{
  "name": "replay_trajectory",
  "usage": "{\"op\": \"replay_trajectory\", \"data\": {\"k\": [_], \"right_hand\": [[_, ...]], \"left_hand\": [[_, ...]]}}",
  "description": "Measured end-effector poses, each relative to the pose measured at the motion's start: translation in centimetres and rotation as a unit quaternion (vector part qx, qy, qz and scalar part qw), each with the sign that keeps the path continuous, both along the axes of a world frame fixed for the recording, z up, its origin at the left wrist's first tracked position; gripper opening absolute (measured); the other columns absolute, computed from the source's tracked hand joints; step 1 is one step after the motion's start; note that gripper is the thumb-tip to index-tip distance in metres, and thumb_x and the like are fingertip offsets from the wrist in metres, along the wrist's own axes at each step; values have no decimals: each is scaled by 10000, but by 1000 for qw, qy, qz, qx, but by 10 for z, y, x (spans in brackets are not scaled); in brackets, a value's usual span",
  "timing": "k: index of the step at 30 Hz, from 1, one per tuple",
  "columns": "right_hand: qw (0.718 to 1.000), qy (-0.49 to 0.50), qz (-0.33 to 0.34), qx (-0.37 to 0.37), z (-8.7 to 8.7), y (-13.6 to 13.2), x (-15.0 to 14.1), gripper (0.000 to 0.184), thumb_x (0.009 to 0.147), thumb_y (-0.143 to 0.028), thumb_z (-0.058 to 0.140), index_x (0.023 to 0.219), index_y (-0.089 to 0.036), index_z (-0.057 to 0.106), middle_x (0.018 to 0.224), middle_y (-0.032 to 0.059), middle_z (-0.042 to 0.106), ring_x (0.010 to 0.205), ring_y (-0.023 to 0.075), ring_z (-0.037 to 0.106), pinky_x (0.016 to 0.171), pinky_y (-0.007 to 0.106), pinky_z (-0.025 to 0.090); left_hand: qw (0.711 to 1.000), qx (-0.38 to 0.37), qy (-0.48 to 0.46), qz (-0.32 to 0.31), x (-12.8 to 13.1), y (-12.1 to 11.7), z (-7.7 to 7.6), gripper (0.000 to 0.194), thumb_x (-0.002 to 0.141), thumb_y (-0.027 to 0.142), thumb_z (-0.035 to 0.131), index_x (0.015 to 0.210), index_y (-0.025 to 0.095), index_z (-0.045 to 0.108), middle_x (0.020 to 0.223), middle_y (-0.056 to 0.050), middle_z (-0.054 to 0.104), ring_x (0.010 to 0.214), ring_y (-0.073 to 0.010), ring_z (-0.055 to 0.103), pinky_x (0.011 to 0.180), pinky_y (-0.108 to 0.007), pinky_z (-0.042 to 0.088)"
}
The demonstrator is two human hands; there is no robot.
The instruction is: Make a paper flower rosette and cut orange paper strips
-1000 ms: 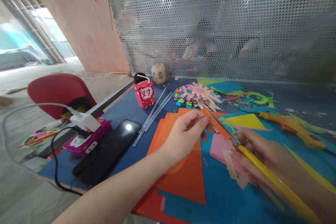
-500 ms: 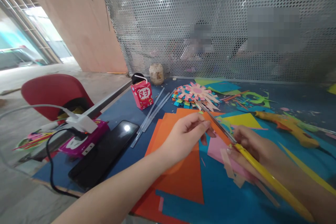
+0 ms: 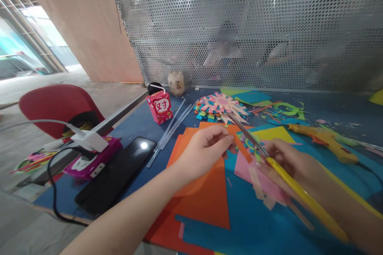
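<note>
My left hand (image 3: 209,147) is closed, pinching a narrow orange paper strip (image 3: 243,148) above a pile of orange sheets (image 3: 203,203). In my right hand (image 3: 295,167) are scissors (image 3: 302,187) with a long yellow handle, seen nearly edge-on. Their metal blades point up and left, just to the right of the strip and apart from it. Beneath the scissors lie pink paper (image 3: 247,171) and pale paper strips (image 3: 256,182). A stack of fringed paper flowers (image 3: 221,103) sits beyond the blade tips.
Clear sticks (image 3: 172,129) and a red drink carton (image 3: 160,106) are at the left, near a black phone (image 3: 116,177) and a purple power strip (image 3: 94,159). A yellow glue gun (image 3: 326,141) lies right, with green scraps (image 3: 289,111) behind. Perforated metal (image 3: 191,16) closes the back.
The blades have come away from the orange paper, and a narrow strip now hangs from my left hand. My hands stay in nearly the same place; the view has shifted slightly.
</note>
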State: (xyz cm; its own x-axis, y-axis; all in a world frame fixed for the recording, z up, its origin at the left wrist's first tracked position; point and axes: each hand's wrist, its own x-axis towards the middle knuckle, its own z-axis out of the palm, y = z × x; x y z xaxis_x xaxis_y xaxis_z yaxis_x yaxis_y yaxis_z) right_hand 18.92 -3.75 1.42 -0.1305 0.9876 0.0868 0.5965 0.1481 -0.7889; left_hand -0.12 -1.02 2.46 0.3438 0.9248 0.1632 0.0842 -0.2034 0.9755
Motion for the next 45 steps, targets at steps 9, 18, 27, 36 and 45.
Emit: {"op": "replay_trajectory", "data": {"k": [9, 18, 27, 36, 45], "right_hand": [[997, -43, -39, 49, -5, 7, 3, 288, 701, -450, 588, 701, -244, 386, 530, -90, 339, 463, 99, 317, 427, 217, 236], [994, -82, -32, 63, -2, 10, 7, 303, 721, -434, 577, 682, -242, 346, 531, -91, 359, 455, 94, 326, 424, 218, 281], [996, -90, 2, 20, -1, 13, 12, 255, 750, -387, 568, 728, -247, 357, 592, -61, 462, 544, 128, 456, 476, 234, 342], [995, -103, 4, 15, -1, 13, 12, 263, 748, -391, 570, 715, -244, 353, 606, -59, 467, 558, 130, 475, 493, 236, 358], [995, -85, -23, 46, 2, 12, 12, 266, 734, -384, 600, 734, -246, 373, 576, -66, 477, 494, 114, 448, 436, 216, 334]], "left_hand": [[825, 109, 554, 11, -35, 19, 3, 207, 825, 222, 388, 706, 189, 554, 668, -22, 570, 569, -138, 491, 515, -262, 280], [784, 146, 590, 127, -36, 20, 11, 126, 780, 279, 405, 753, 198, 498, 749, -52, 577, 655, -193, 533, 543, -282, 312], [796, 112, 591, -71, -18, 2, 2, 667, 515, 770, 538, 811, 173, 571, 845, -81, 551, 796, -261, 508, 639, -317, 363], [804, 135, 564, -132, -18, 10, -1, 366, 768, 535, 499, 833, 210, 656, 785, -67, 570, 784, -218, 525, 652, -295, 352], [844, 131, 519, -31, -16, 12, -2, 300, 846, 470, 387, 819, 205, 523, 682, -11, 560, 565, -149, 470, 505, -249, 306]]}}
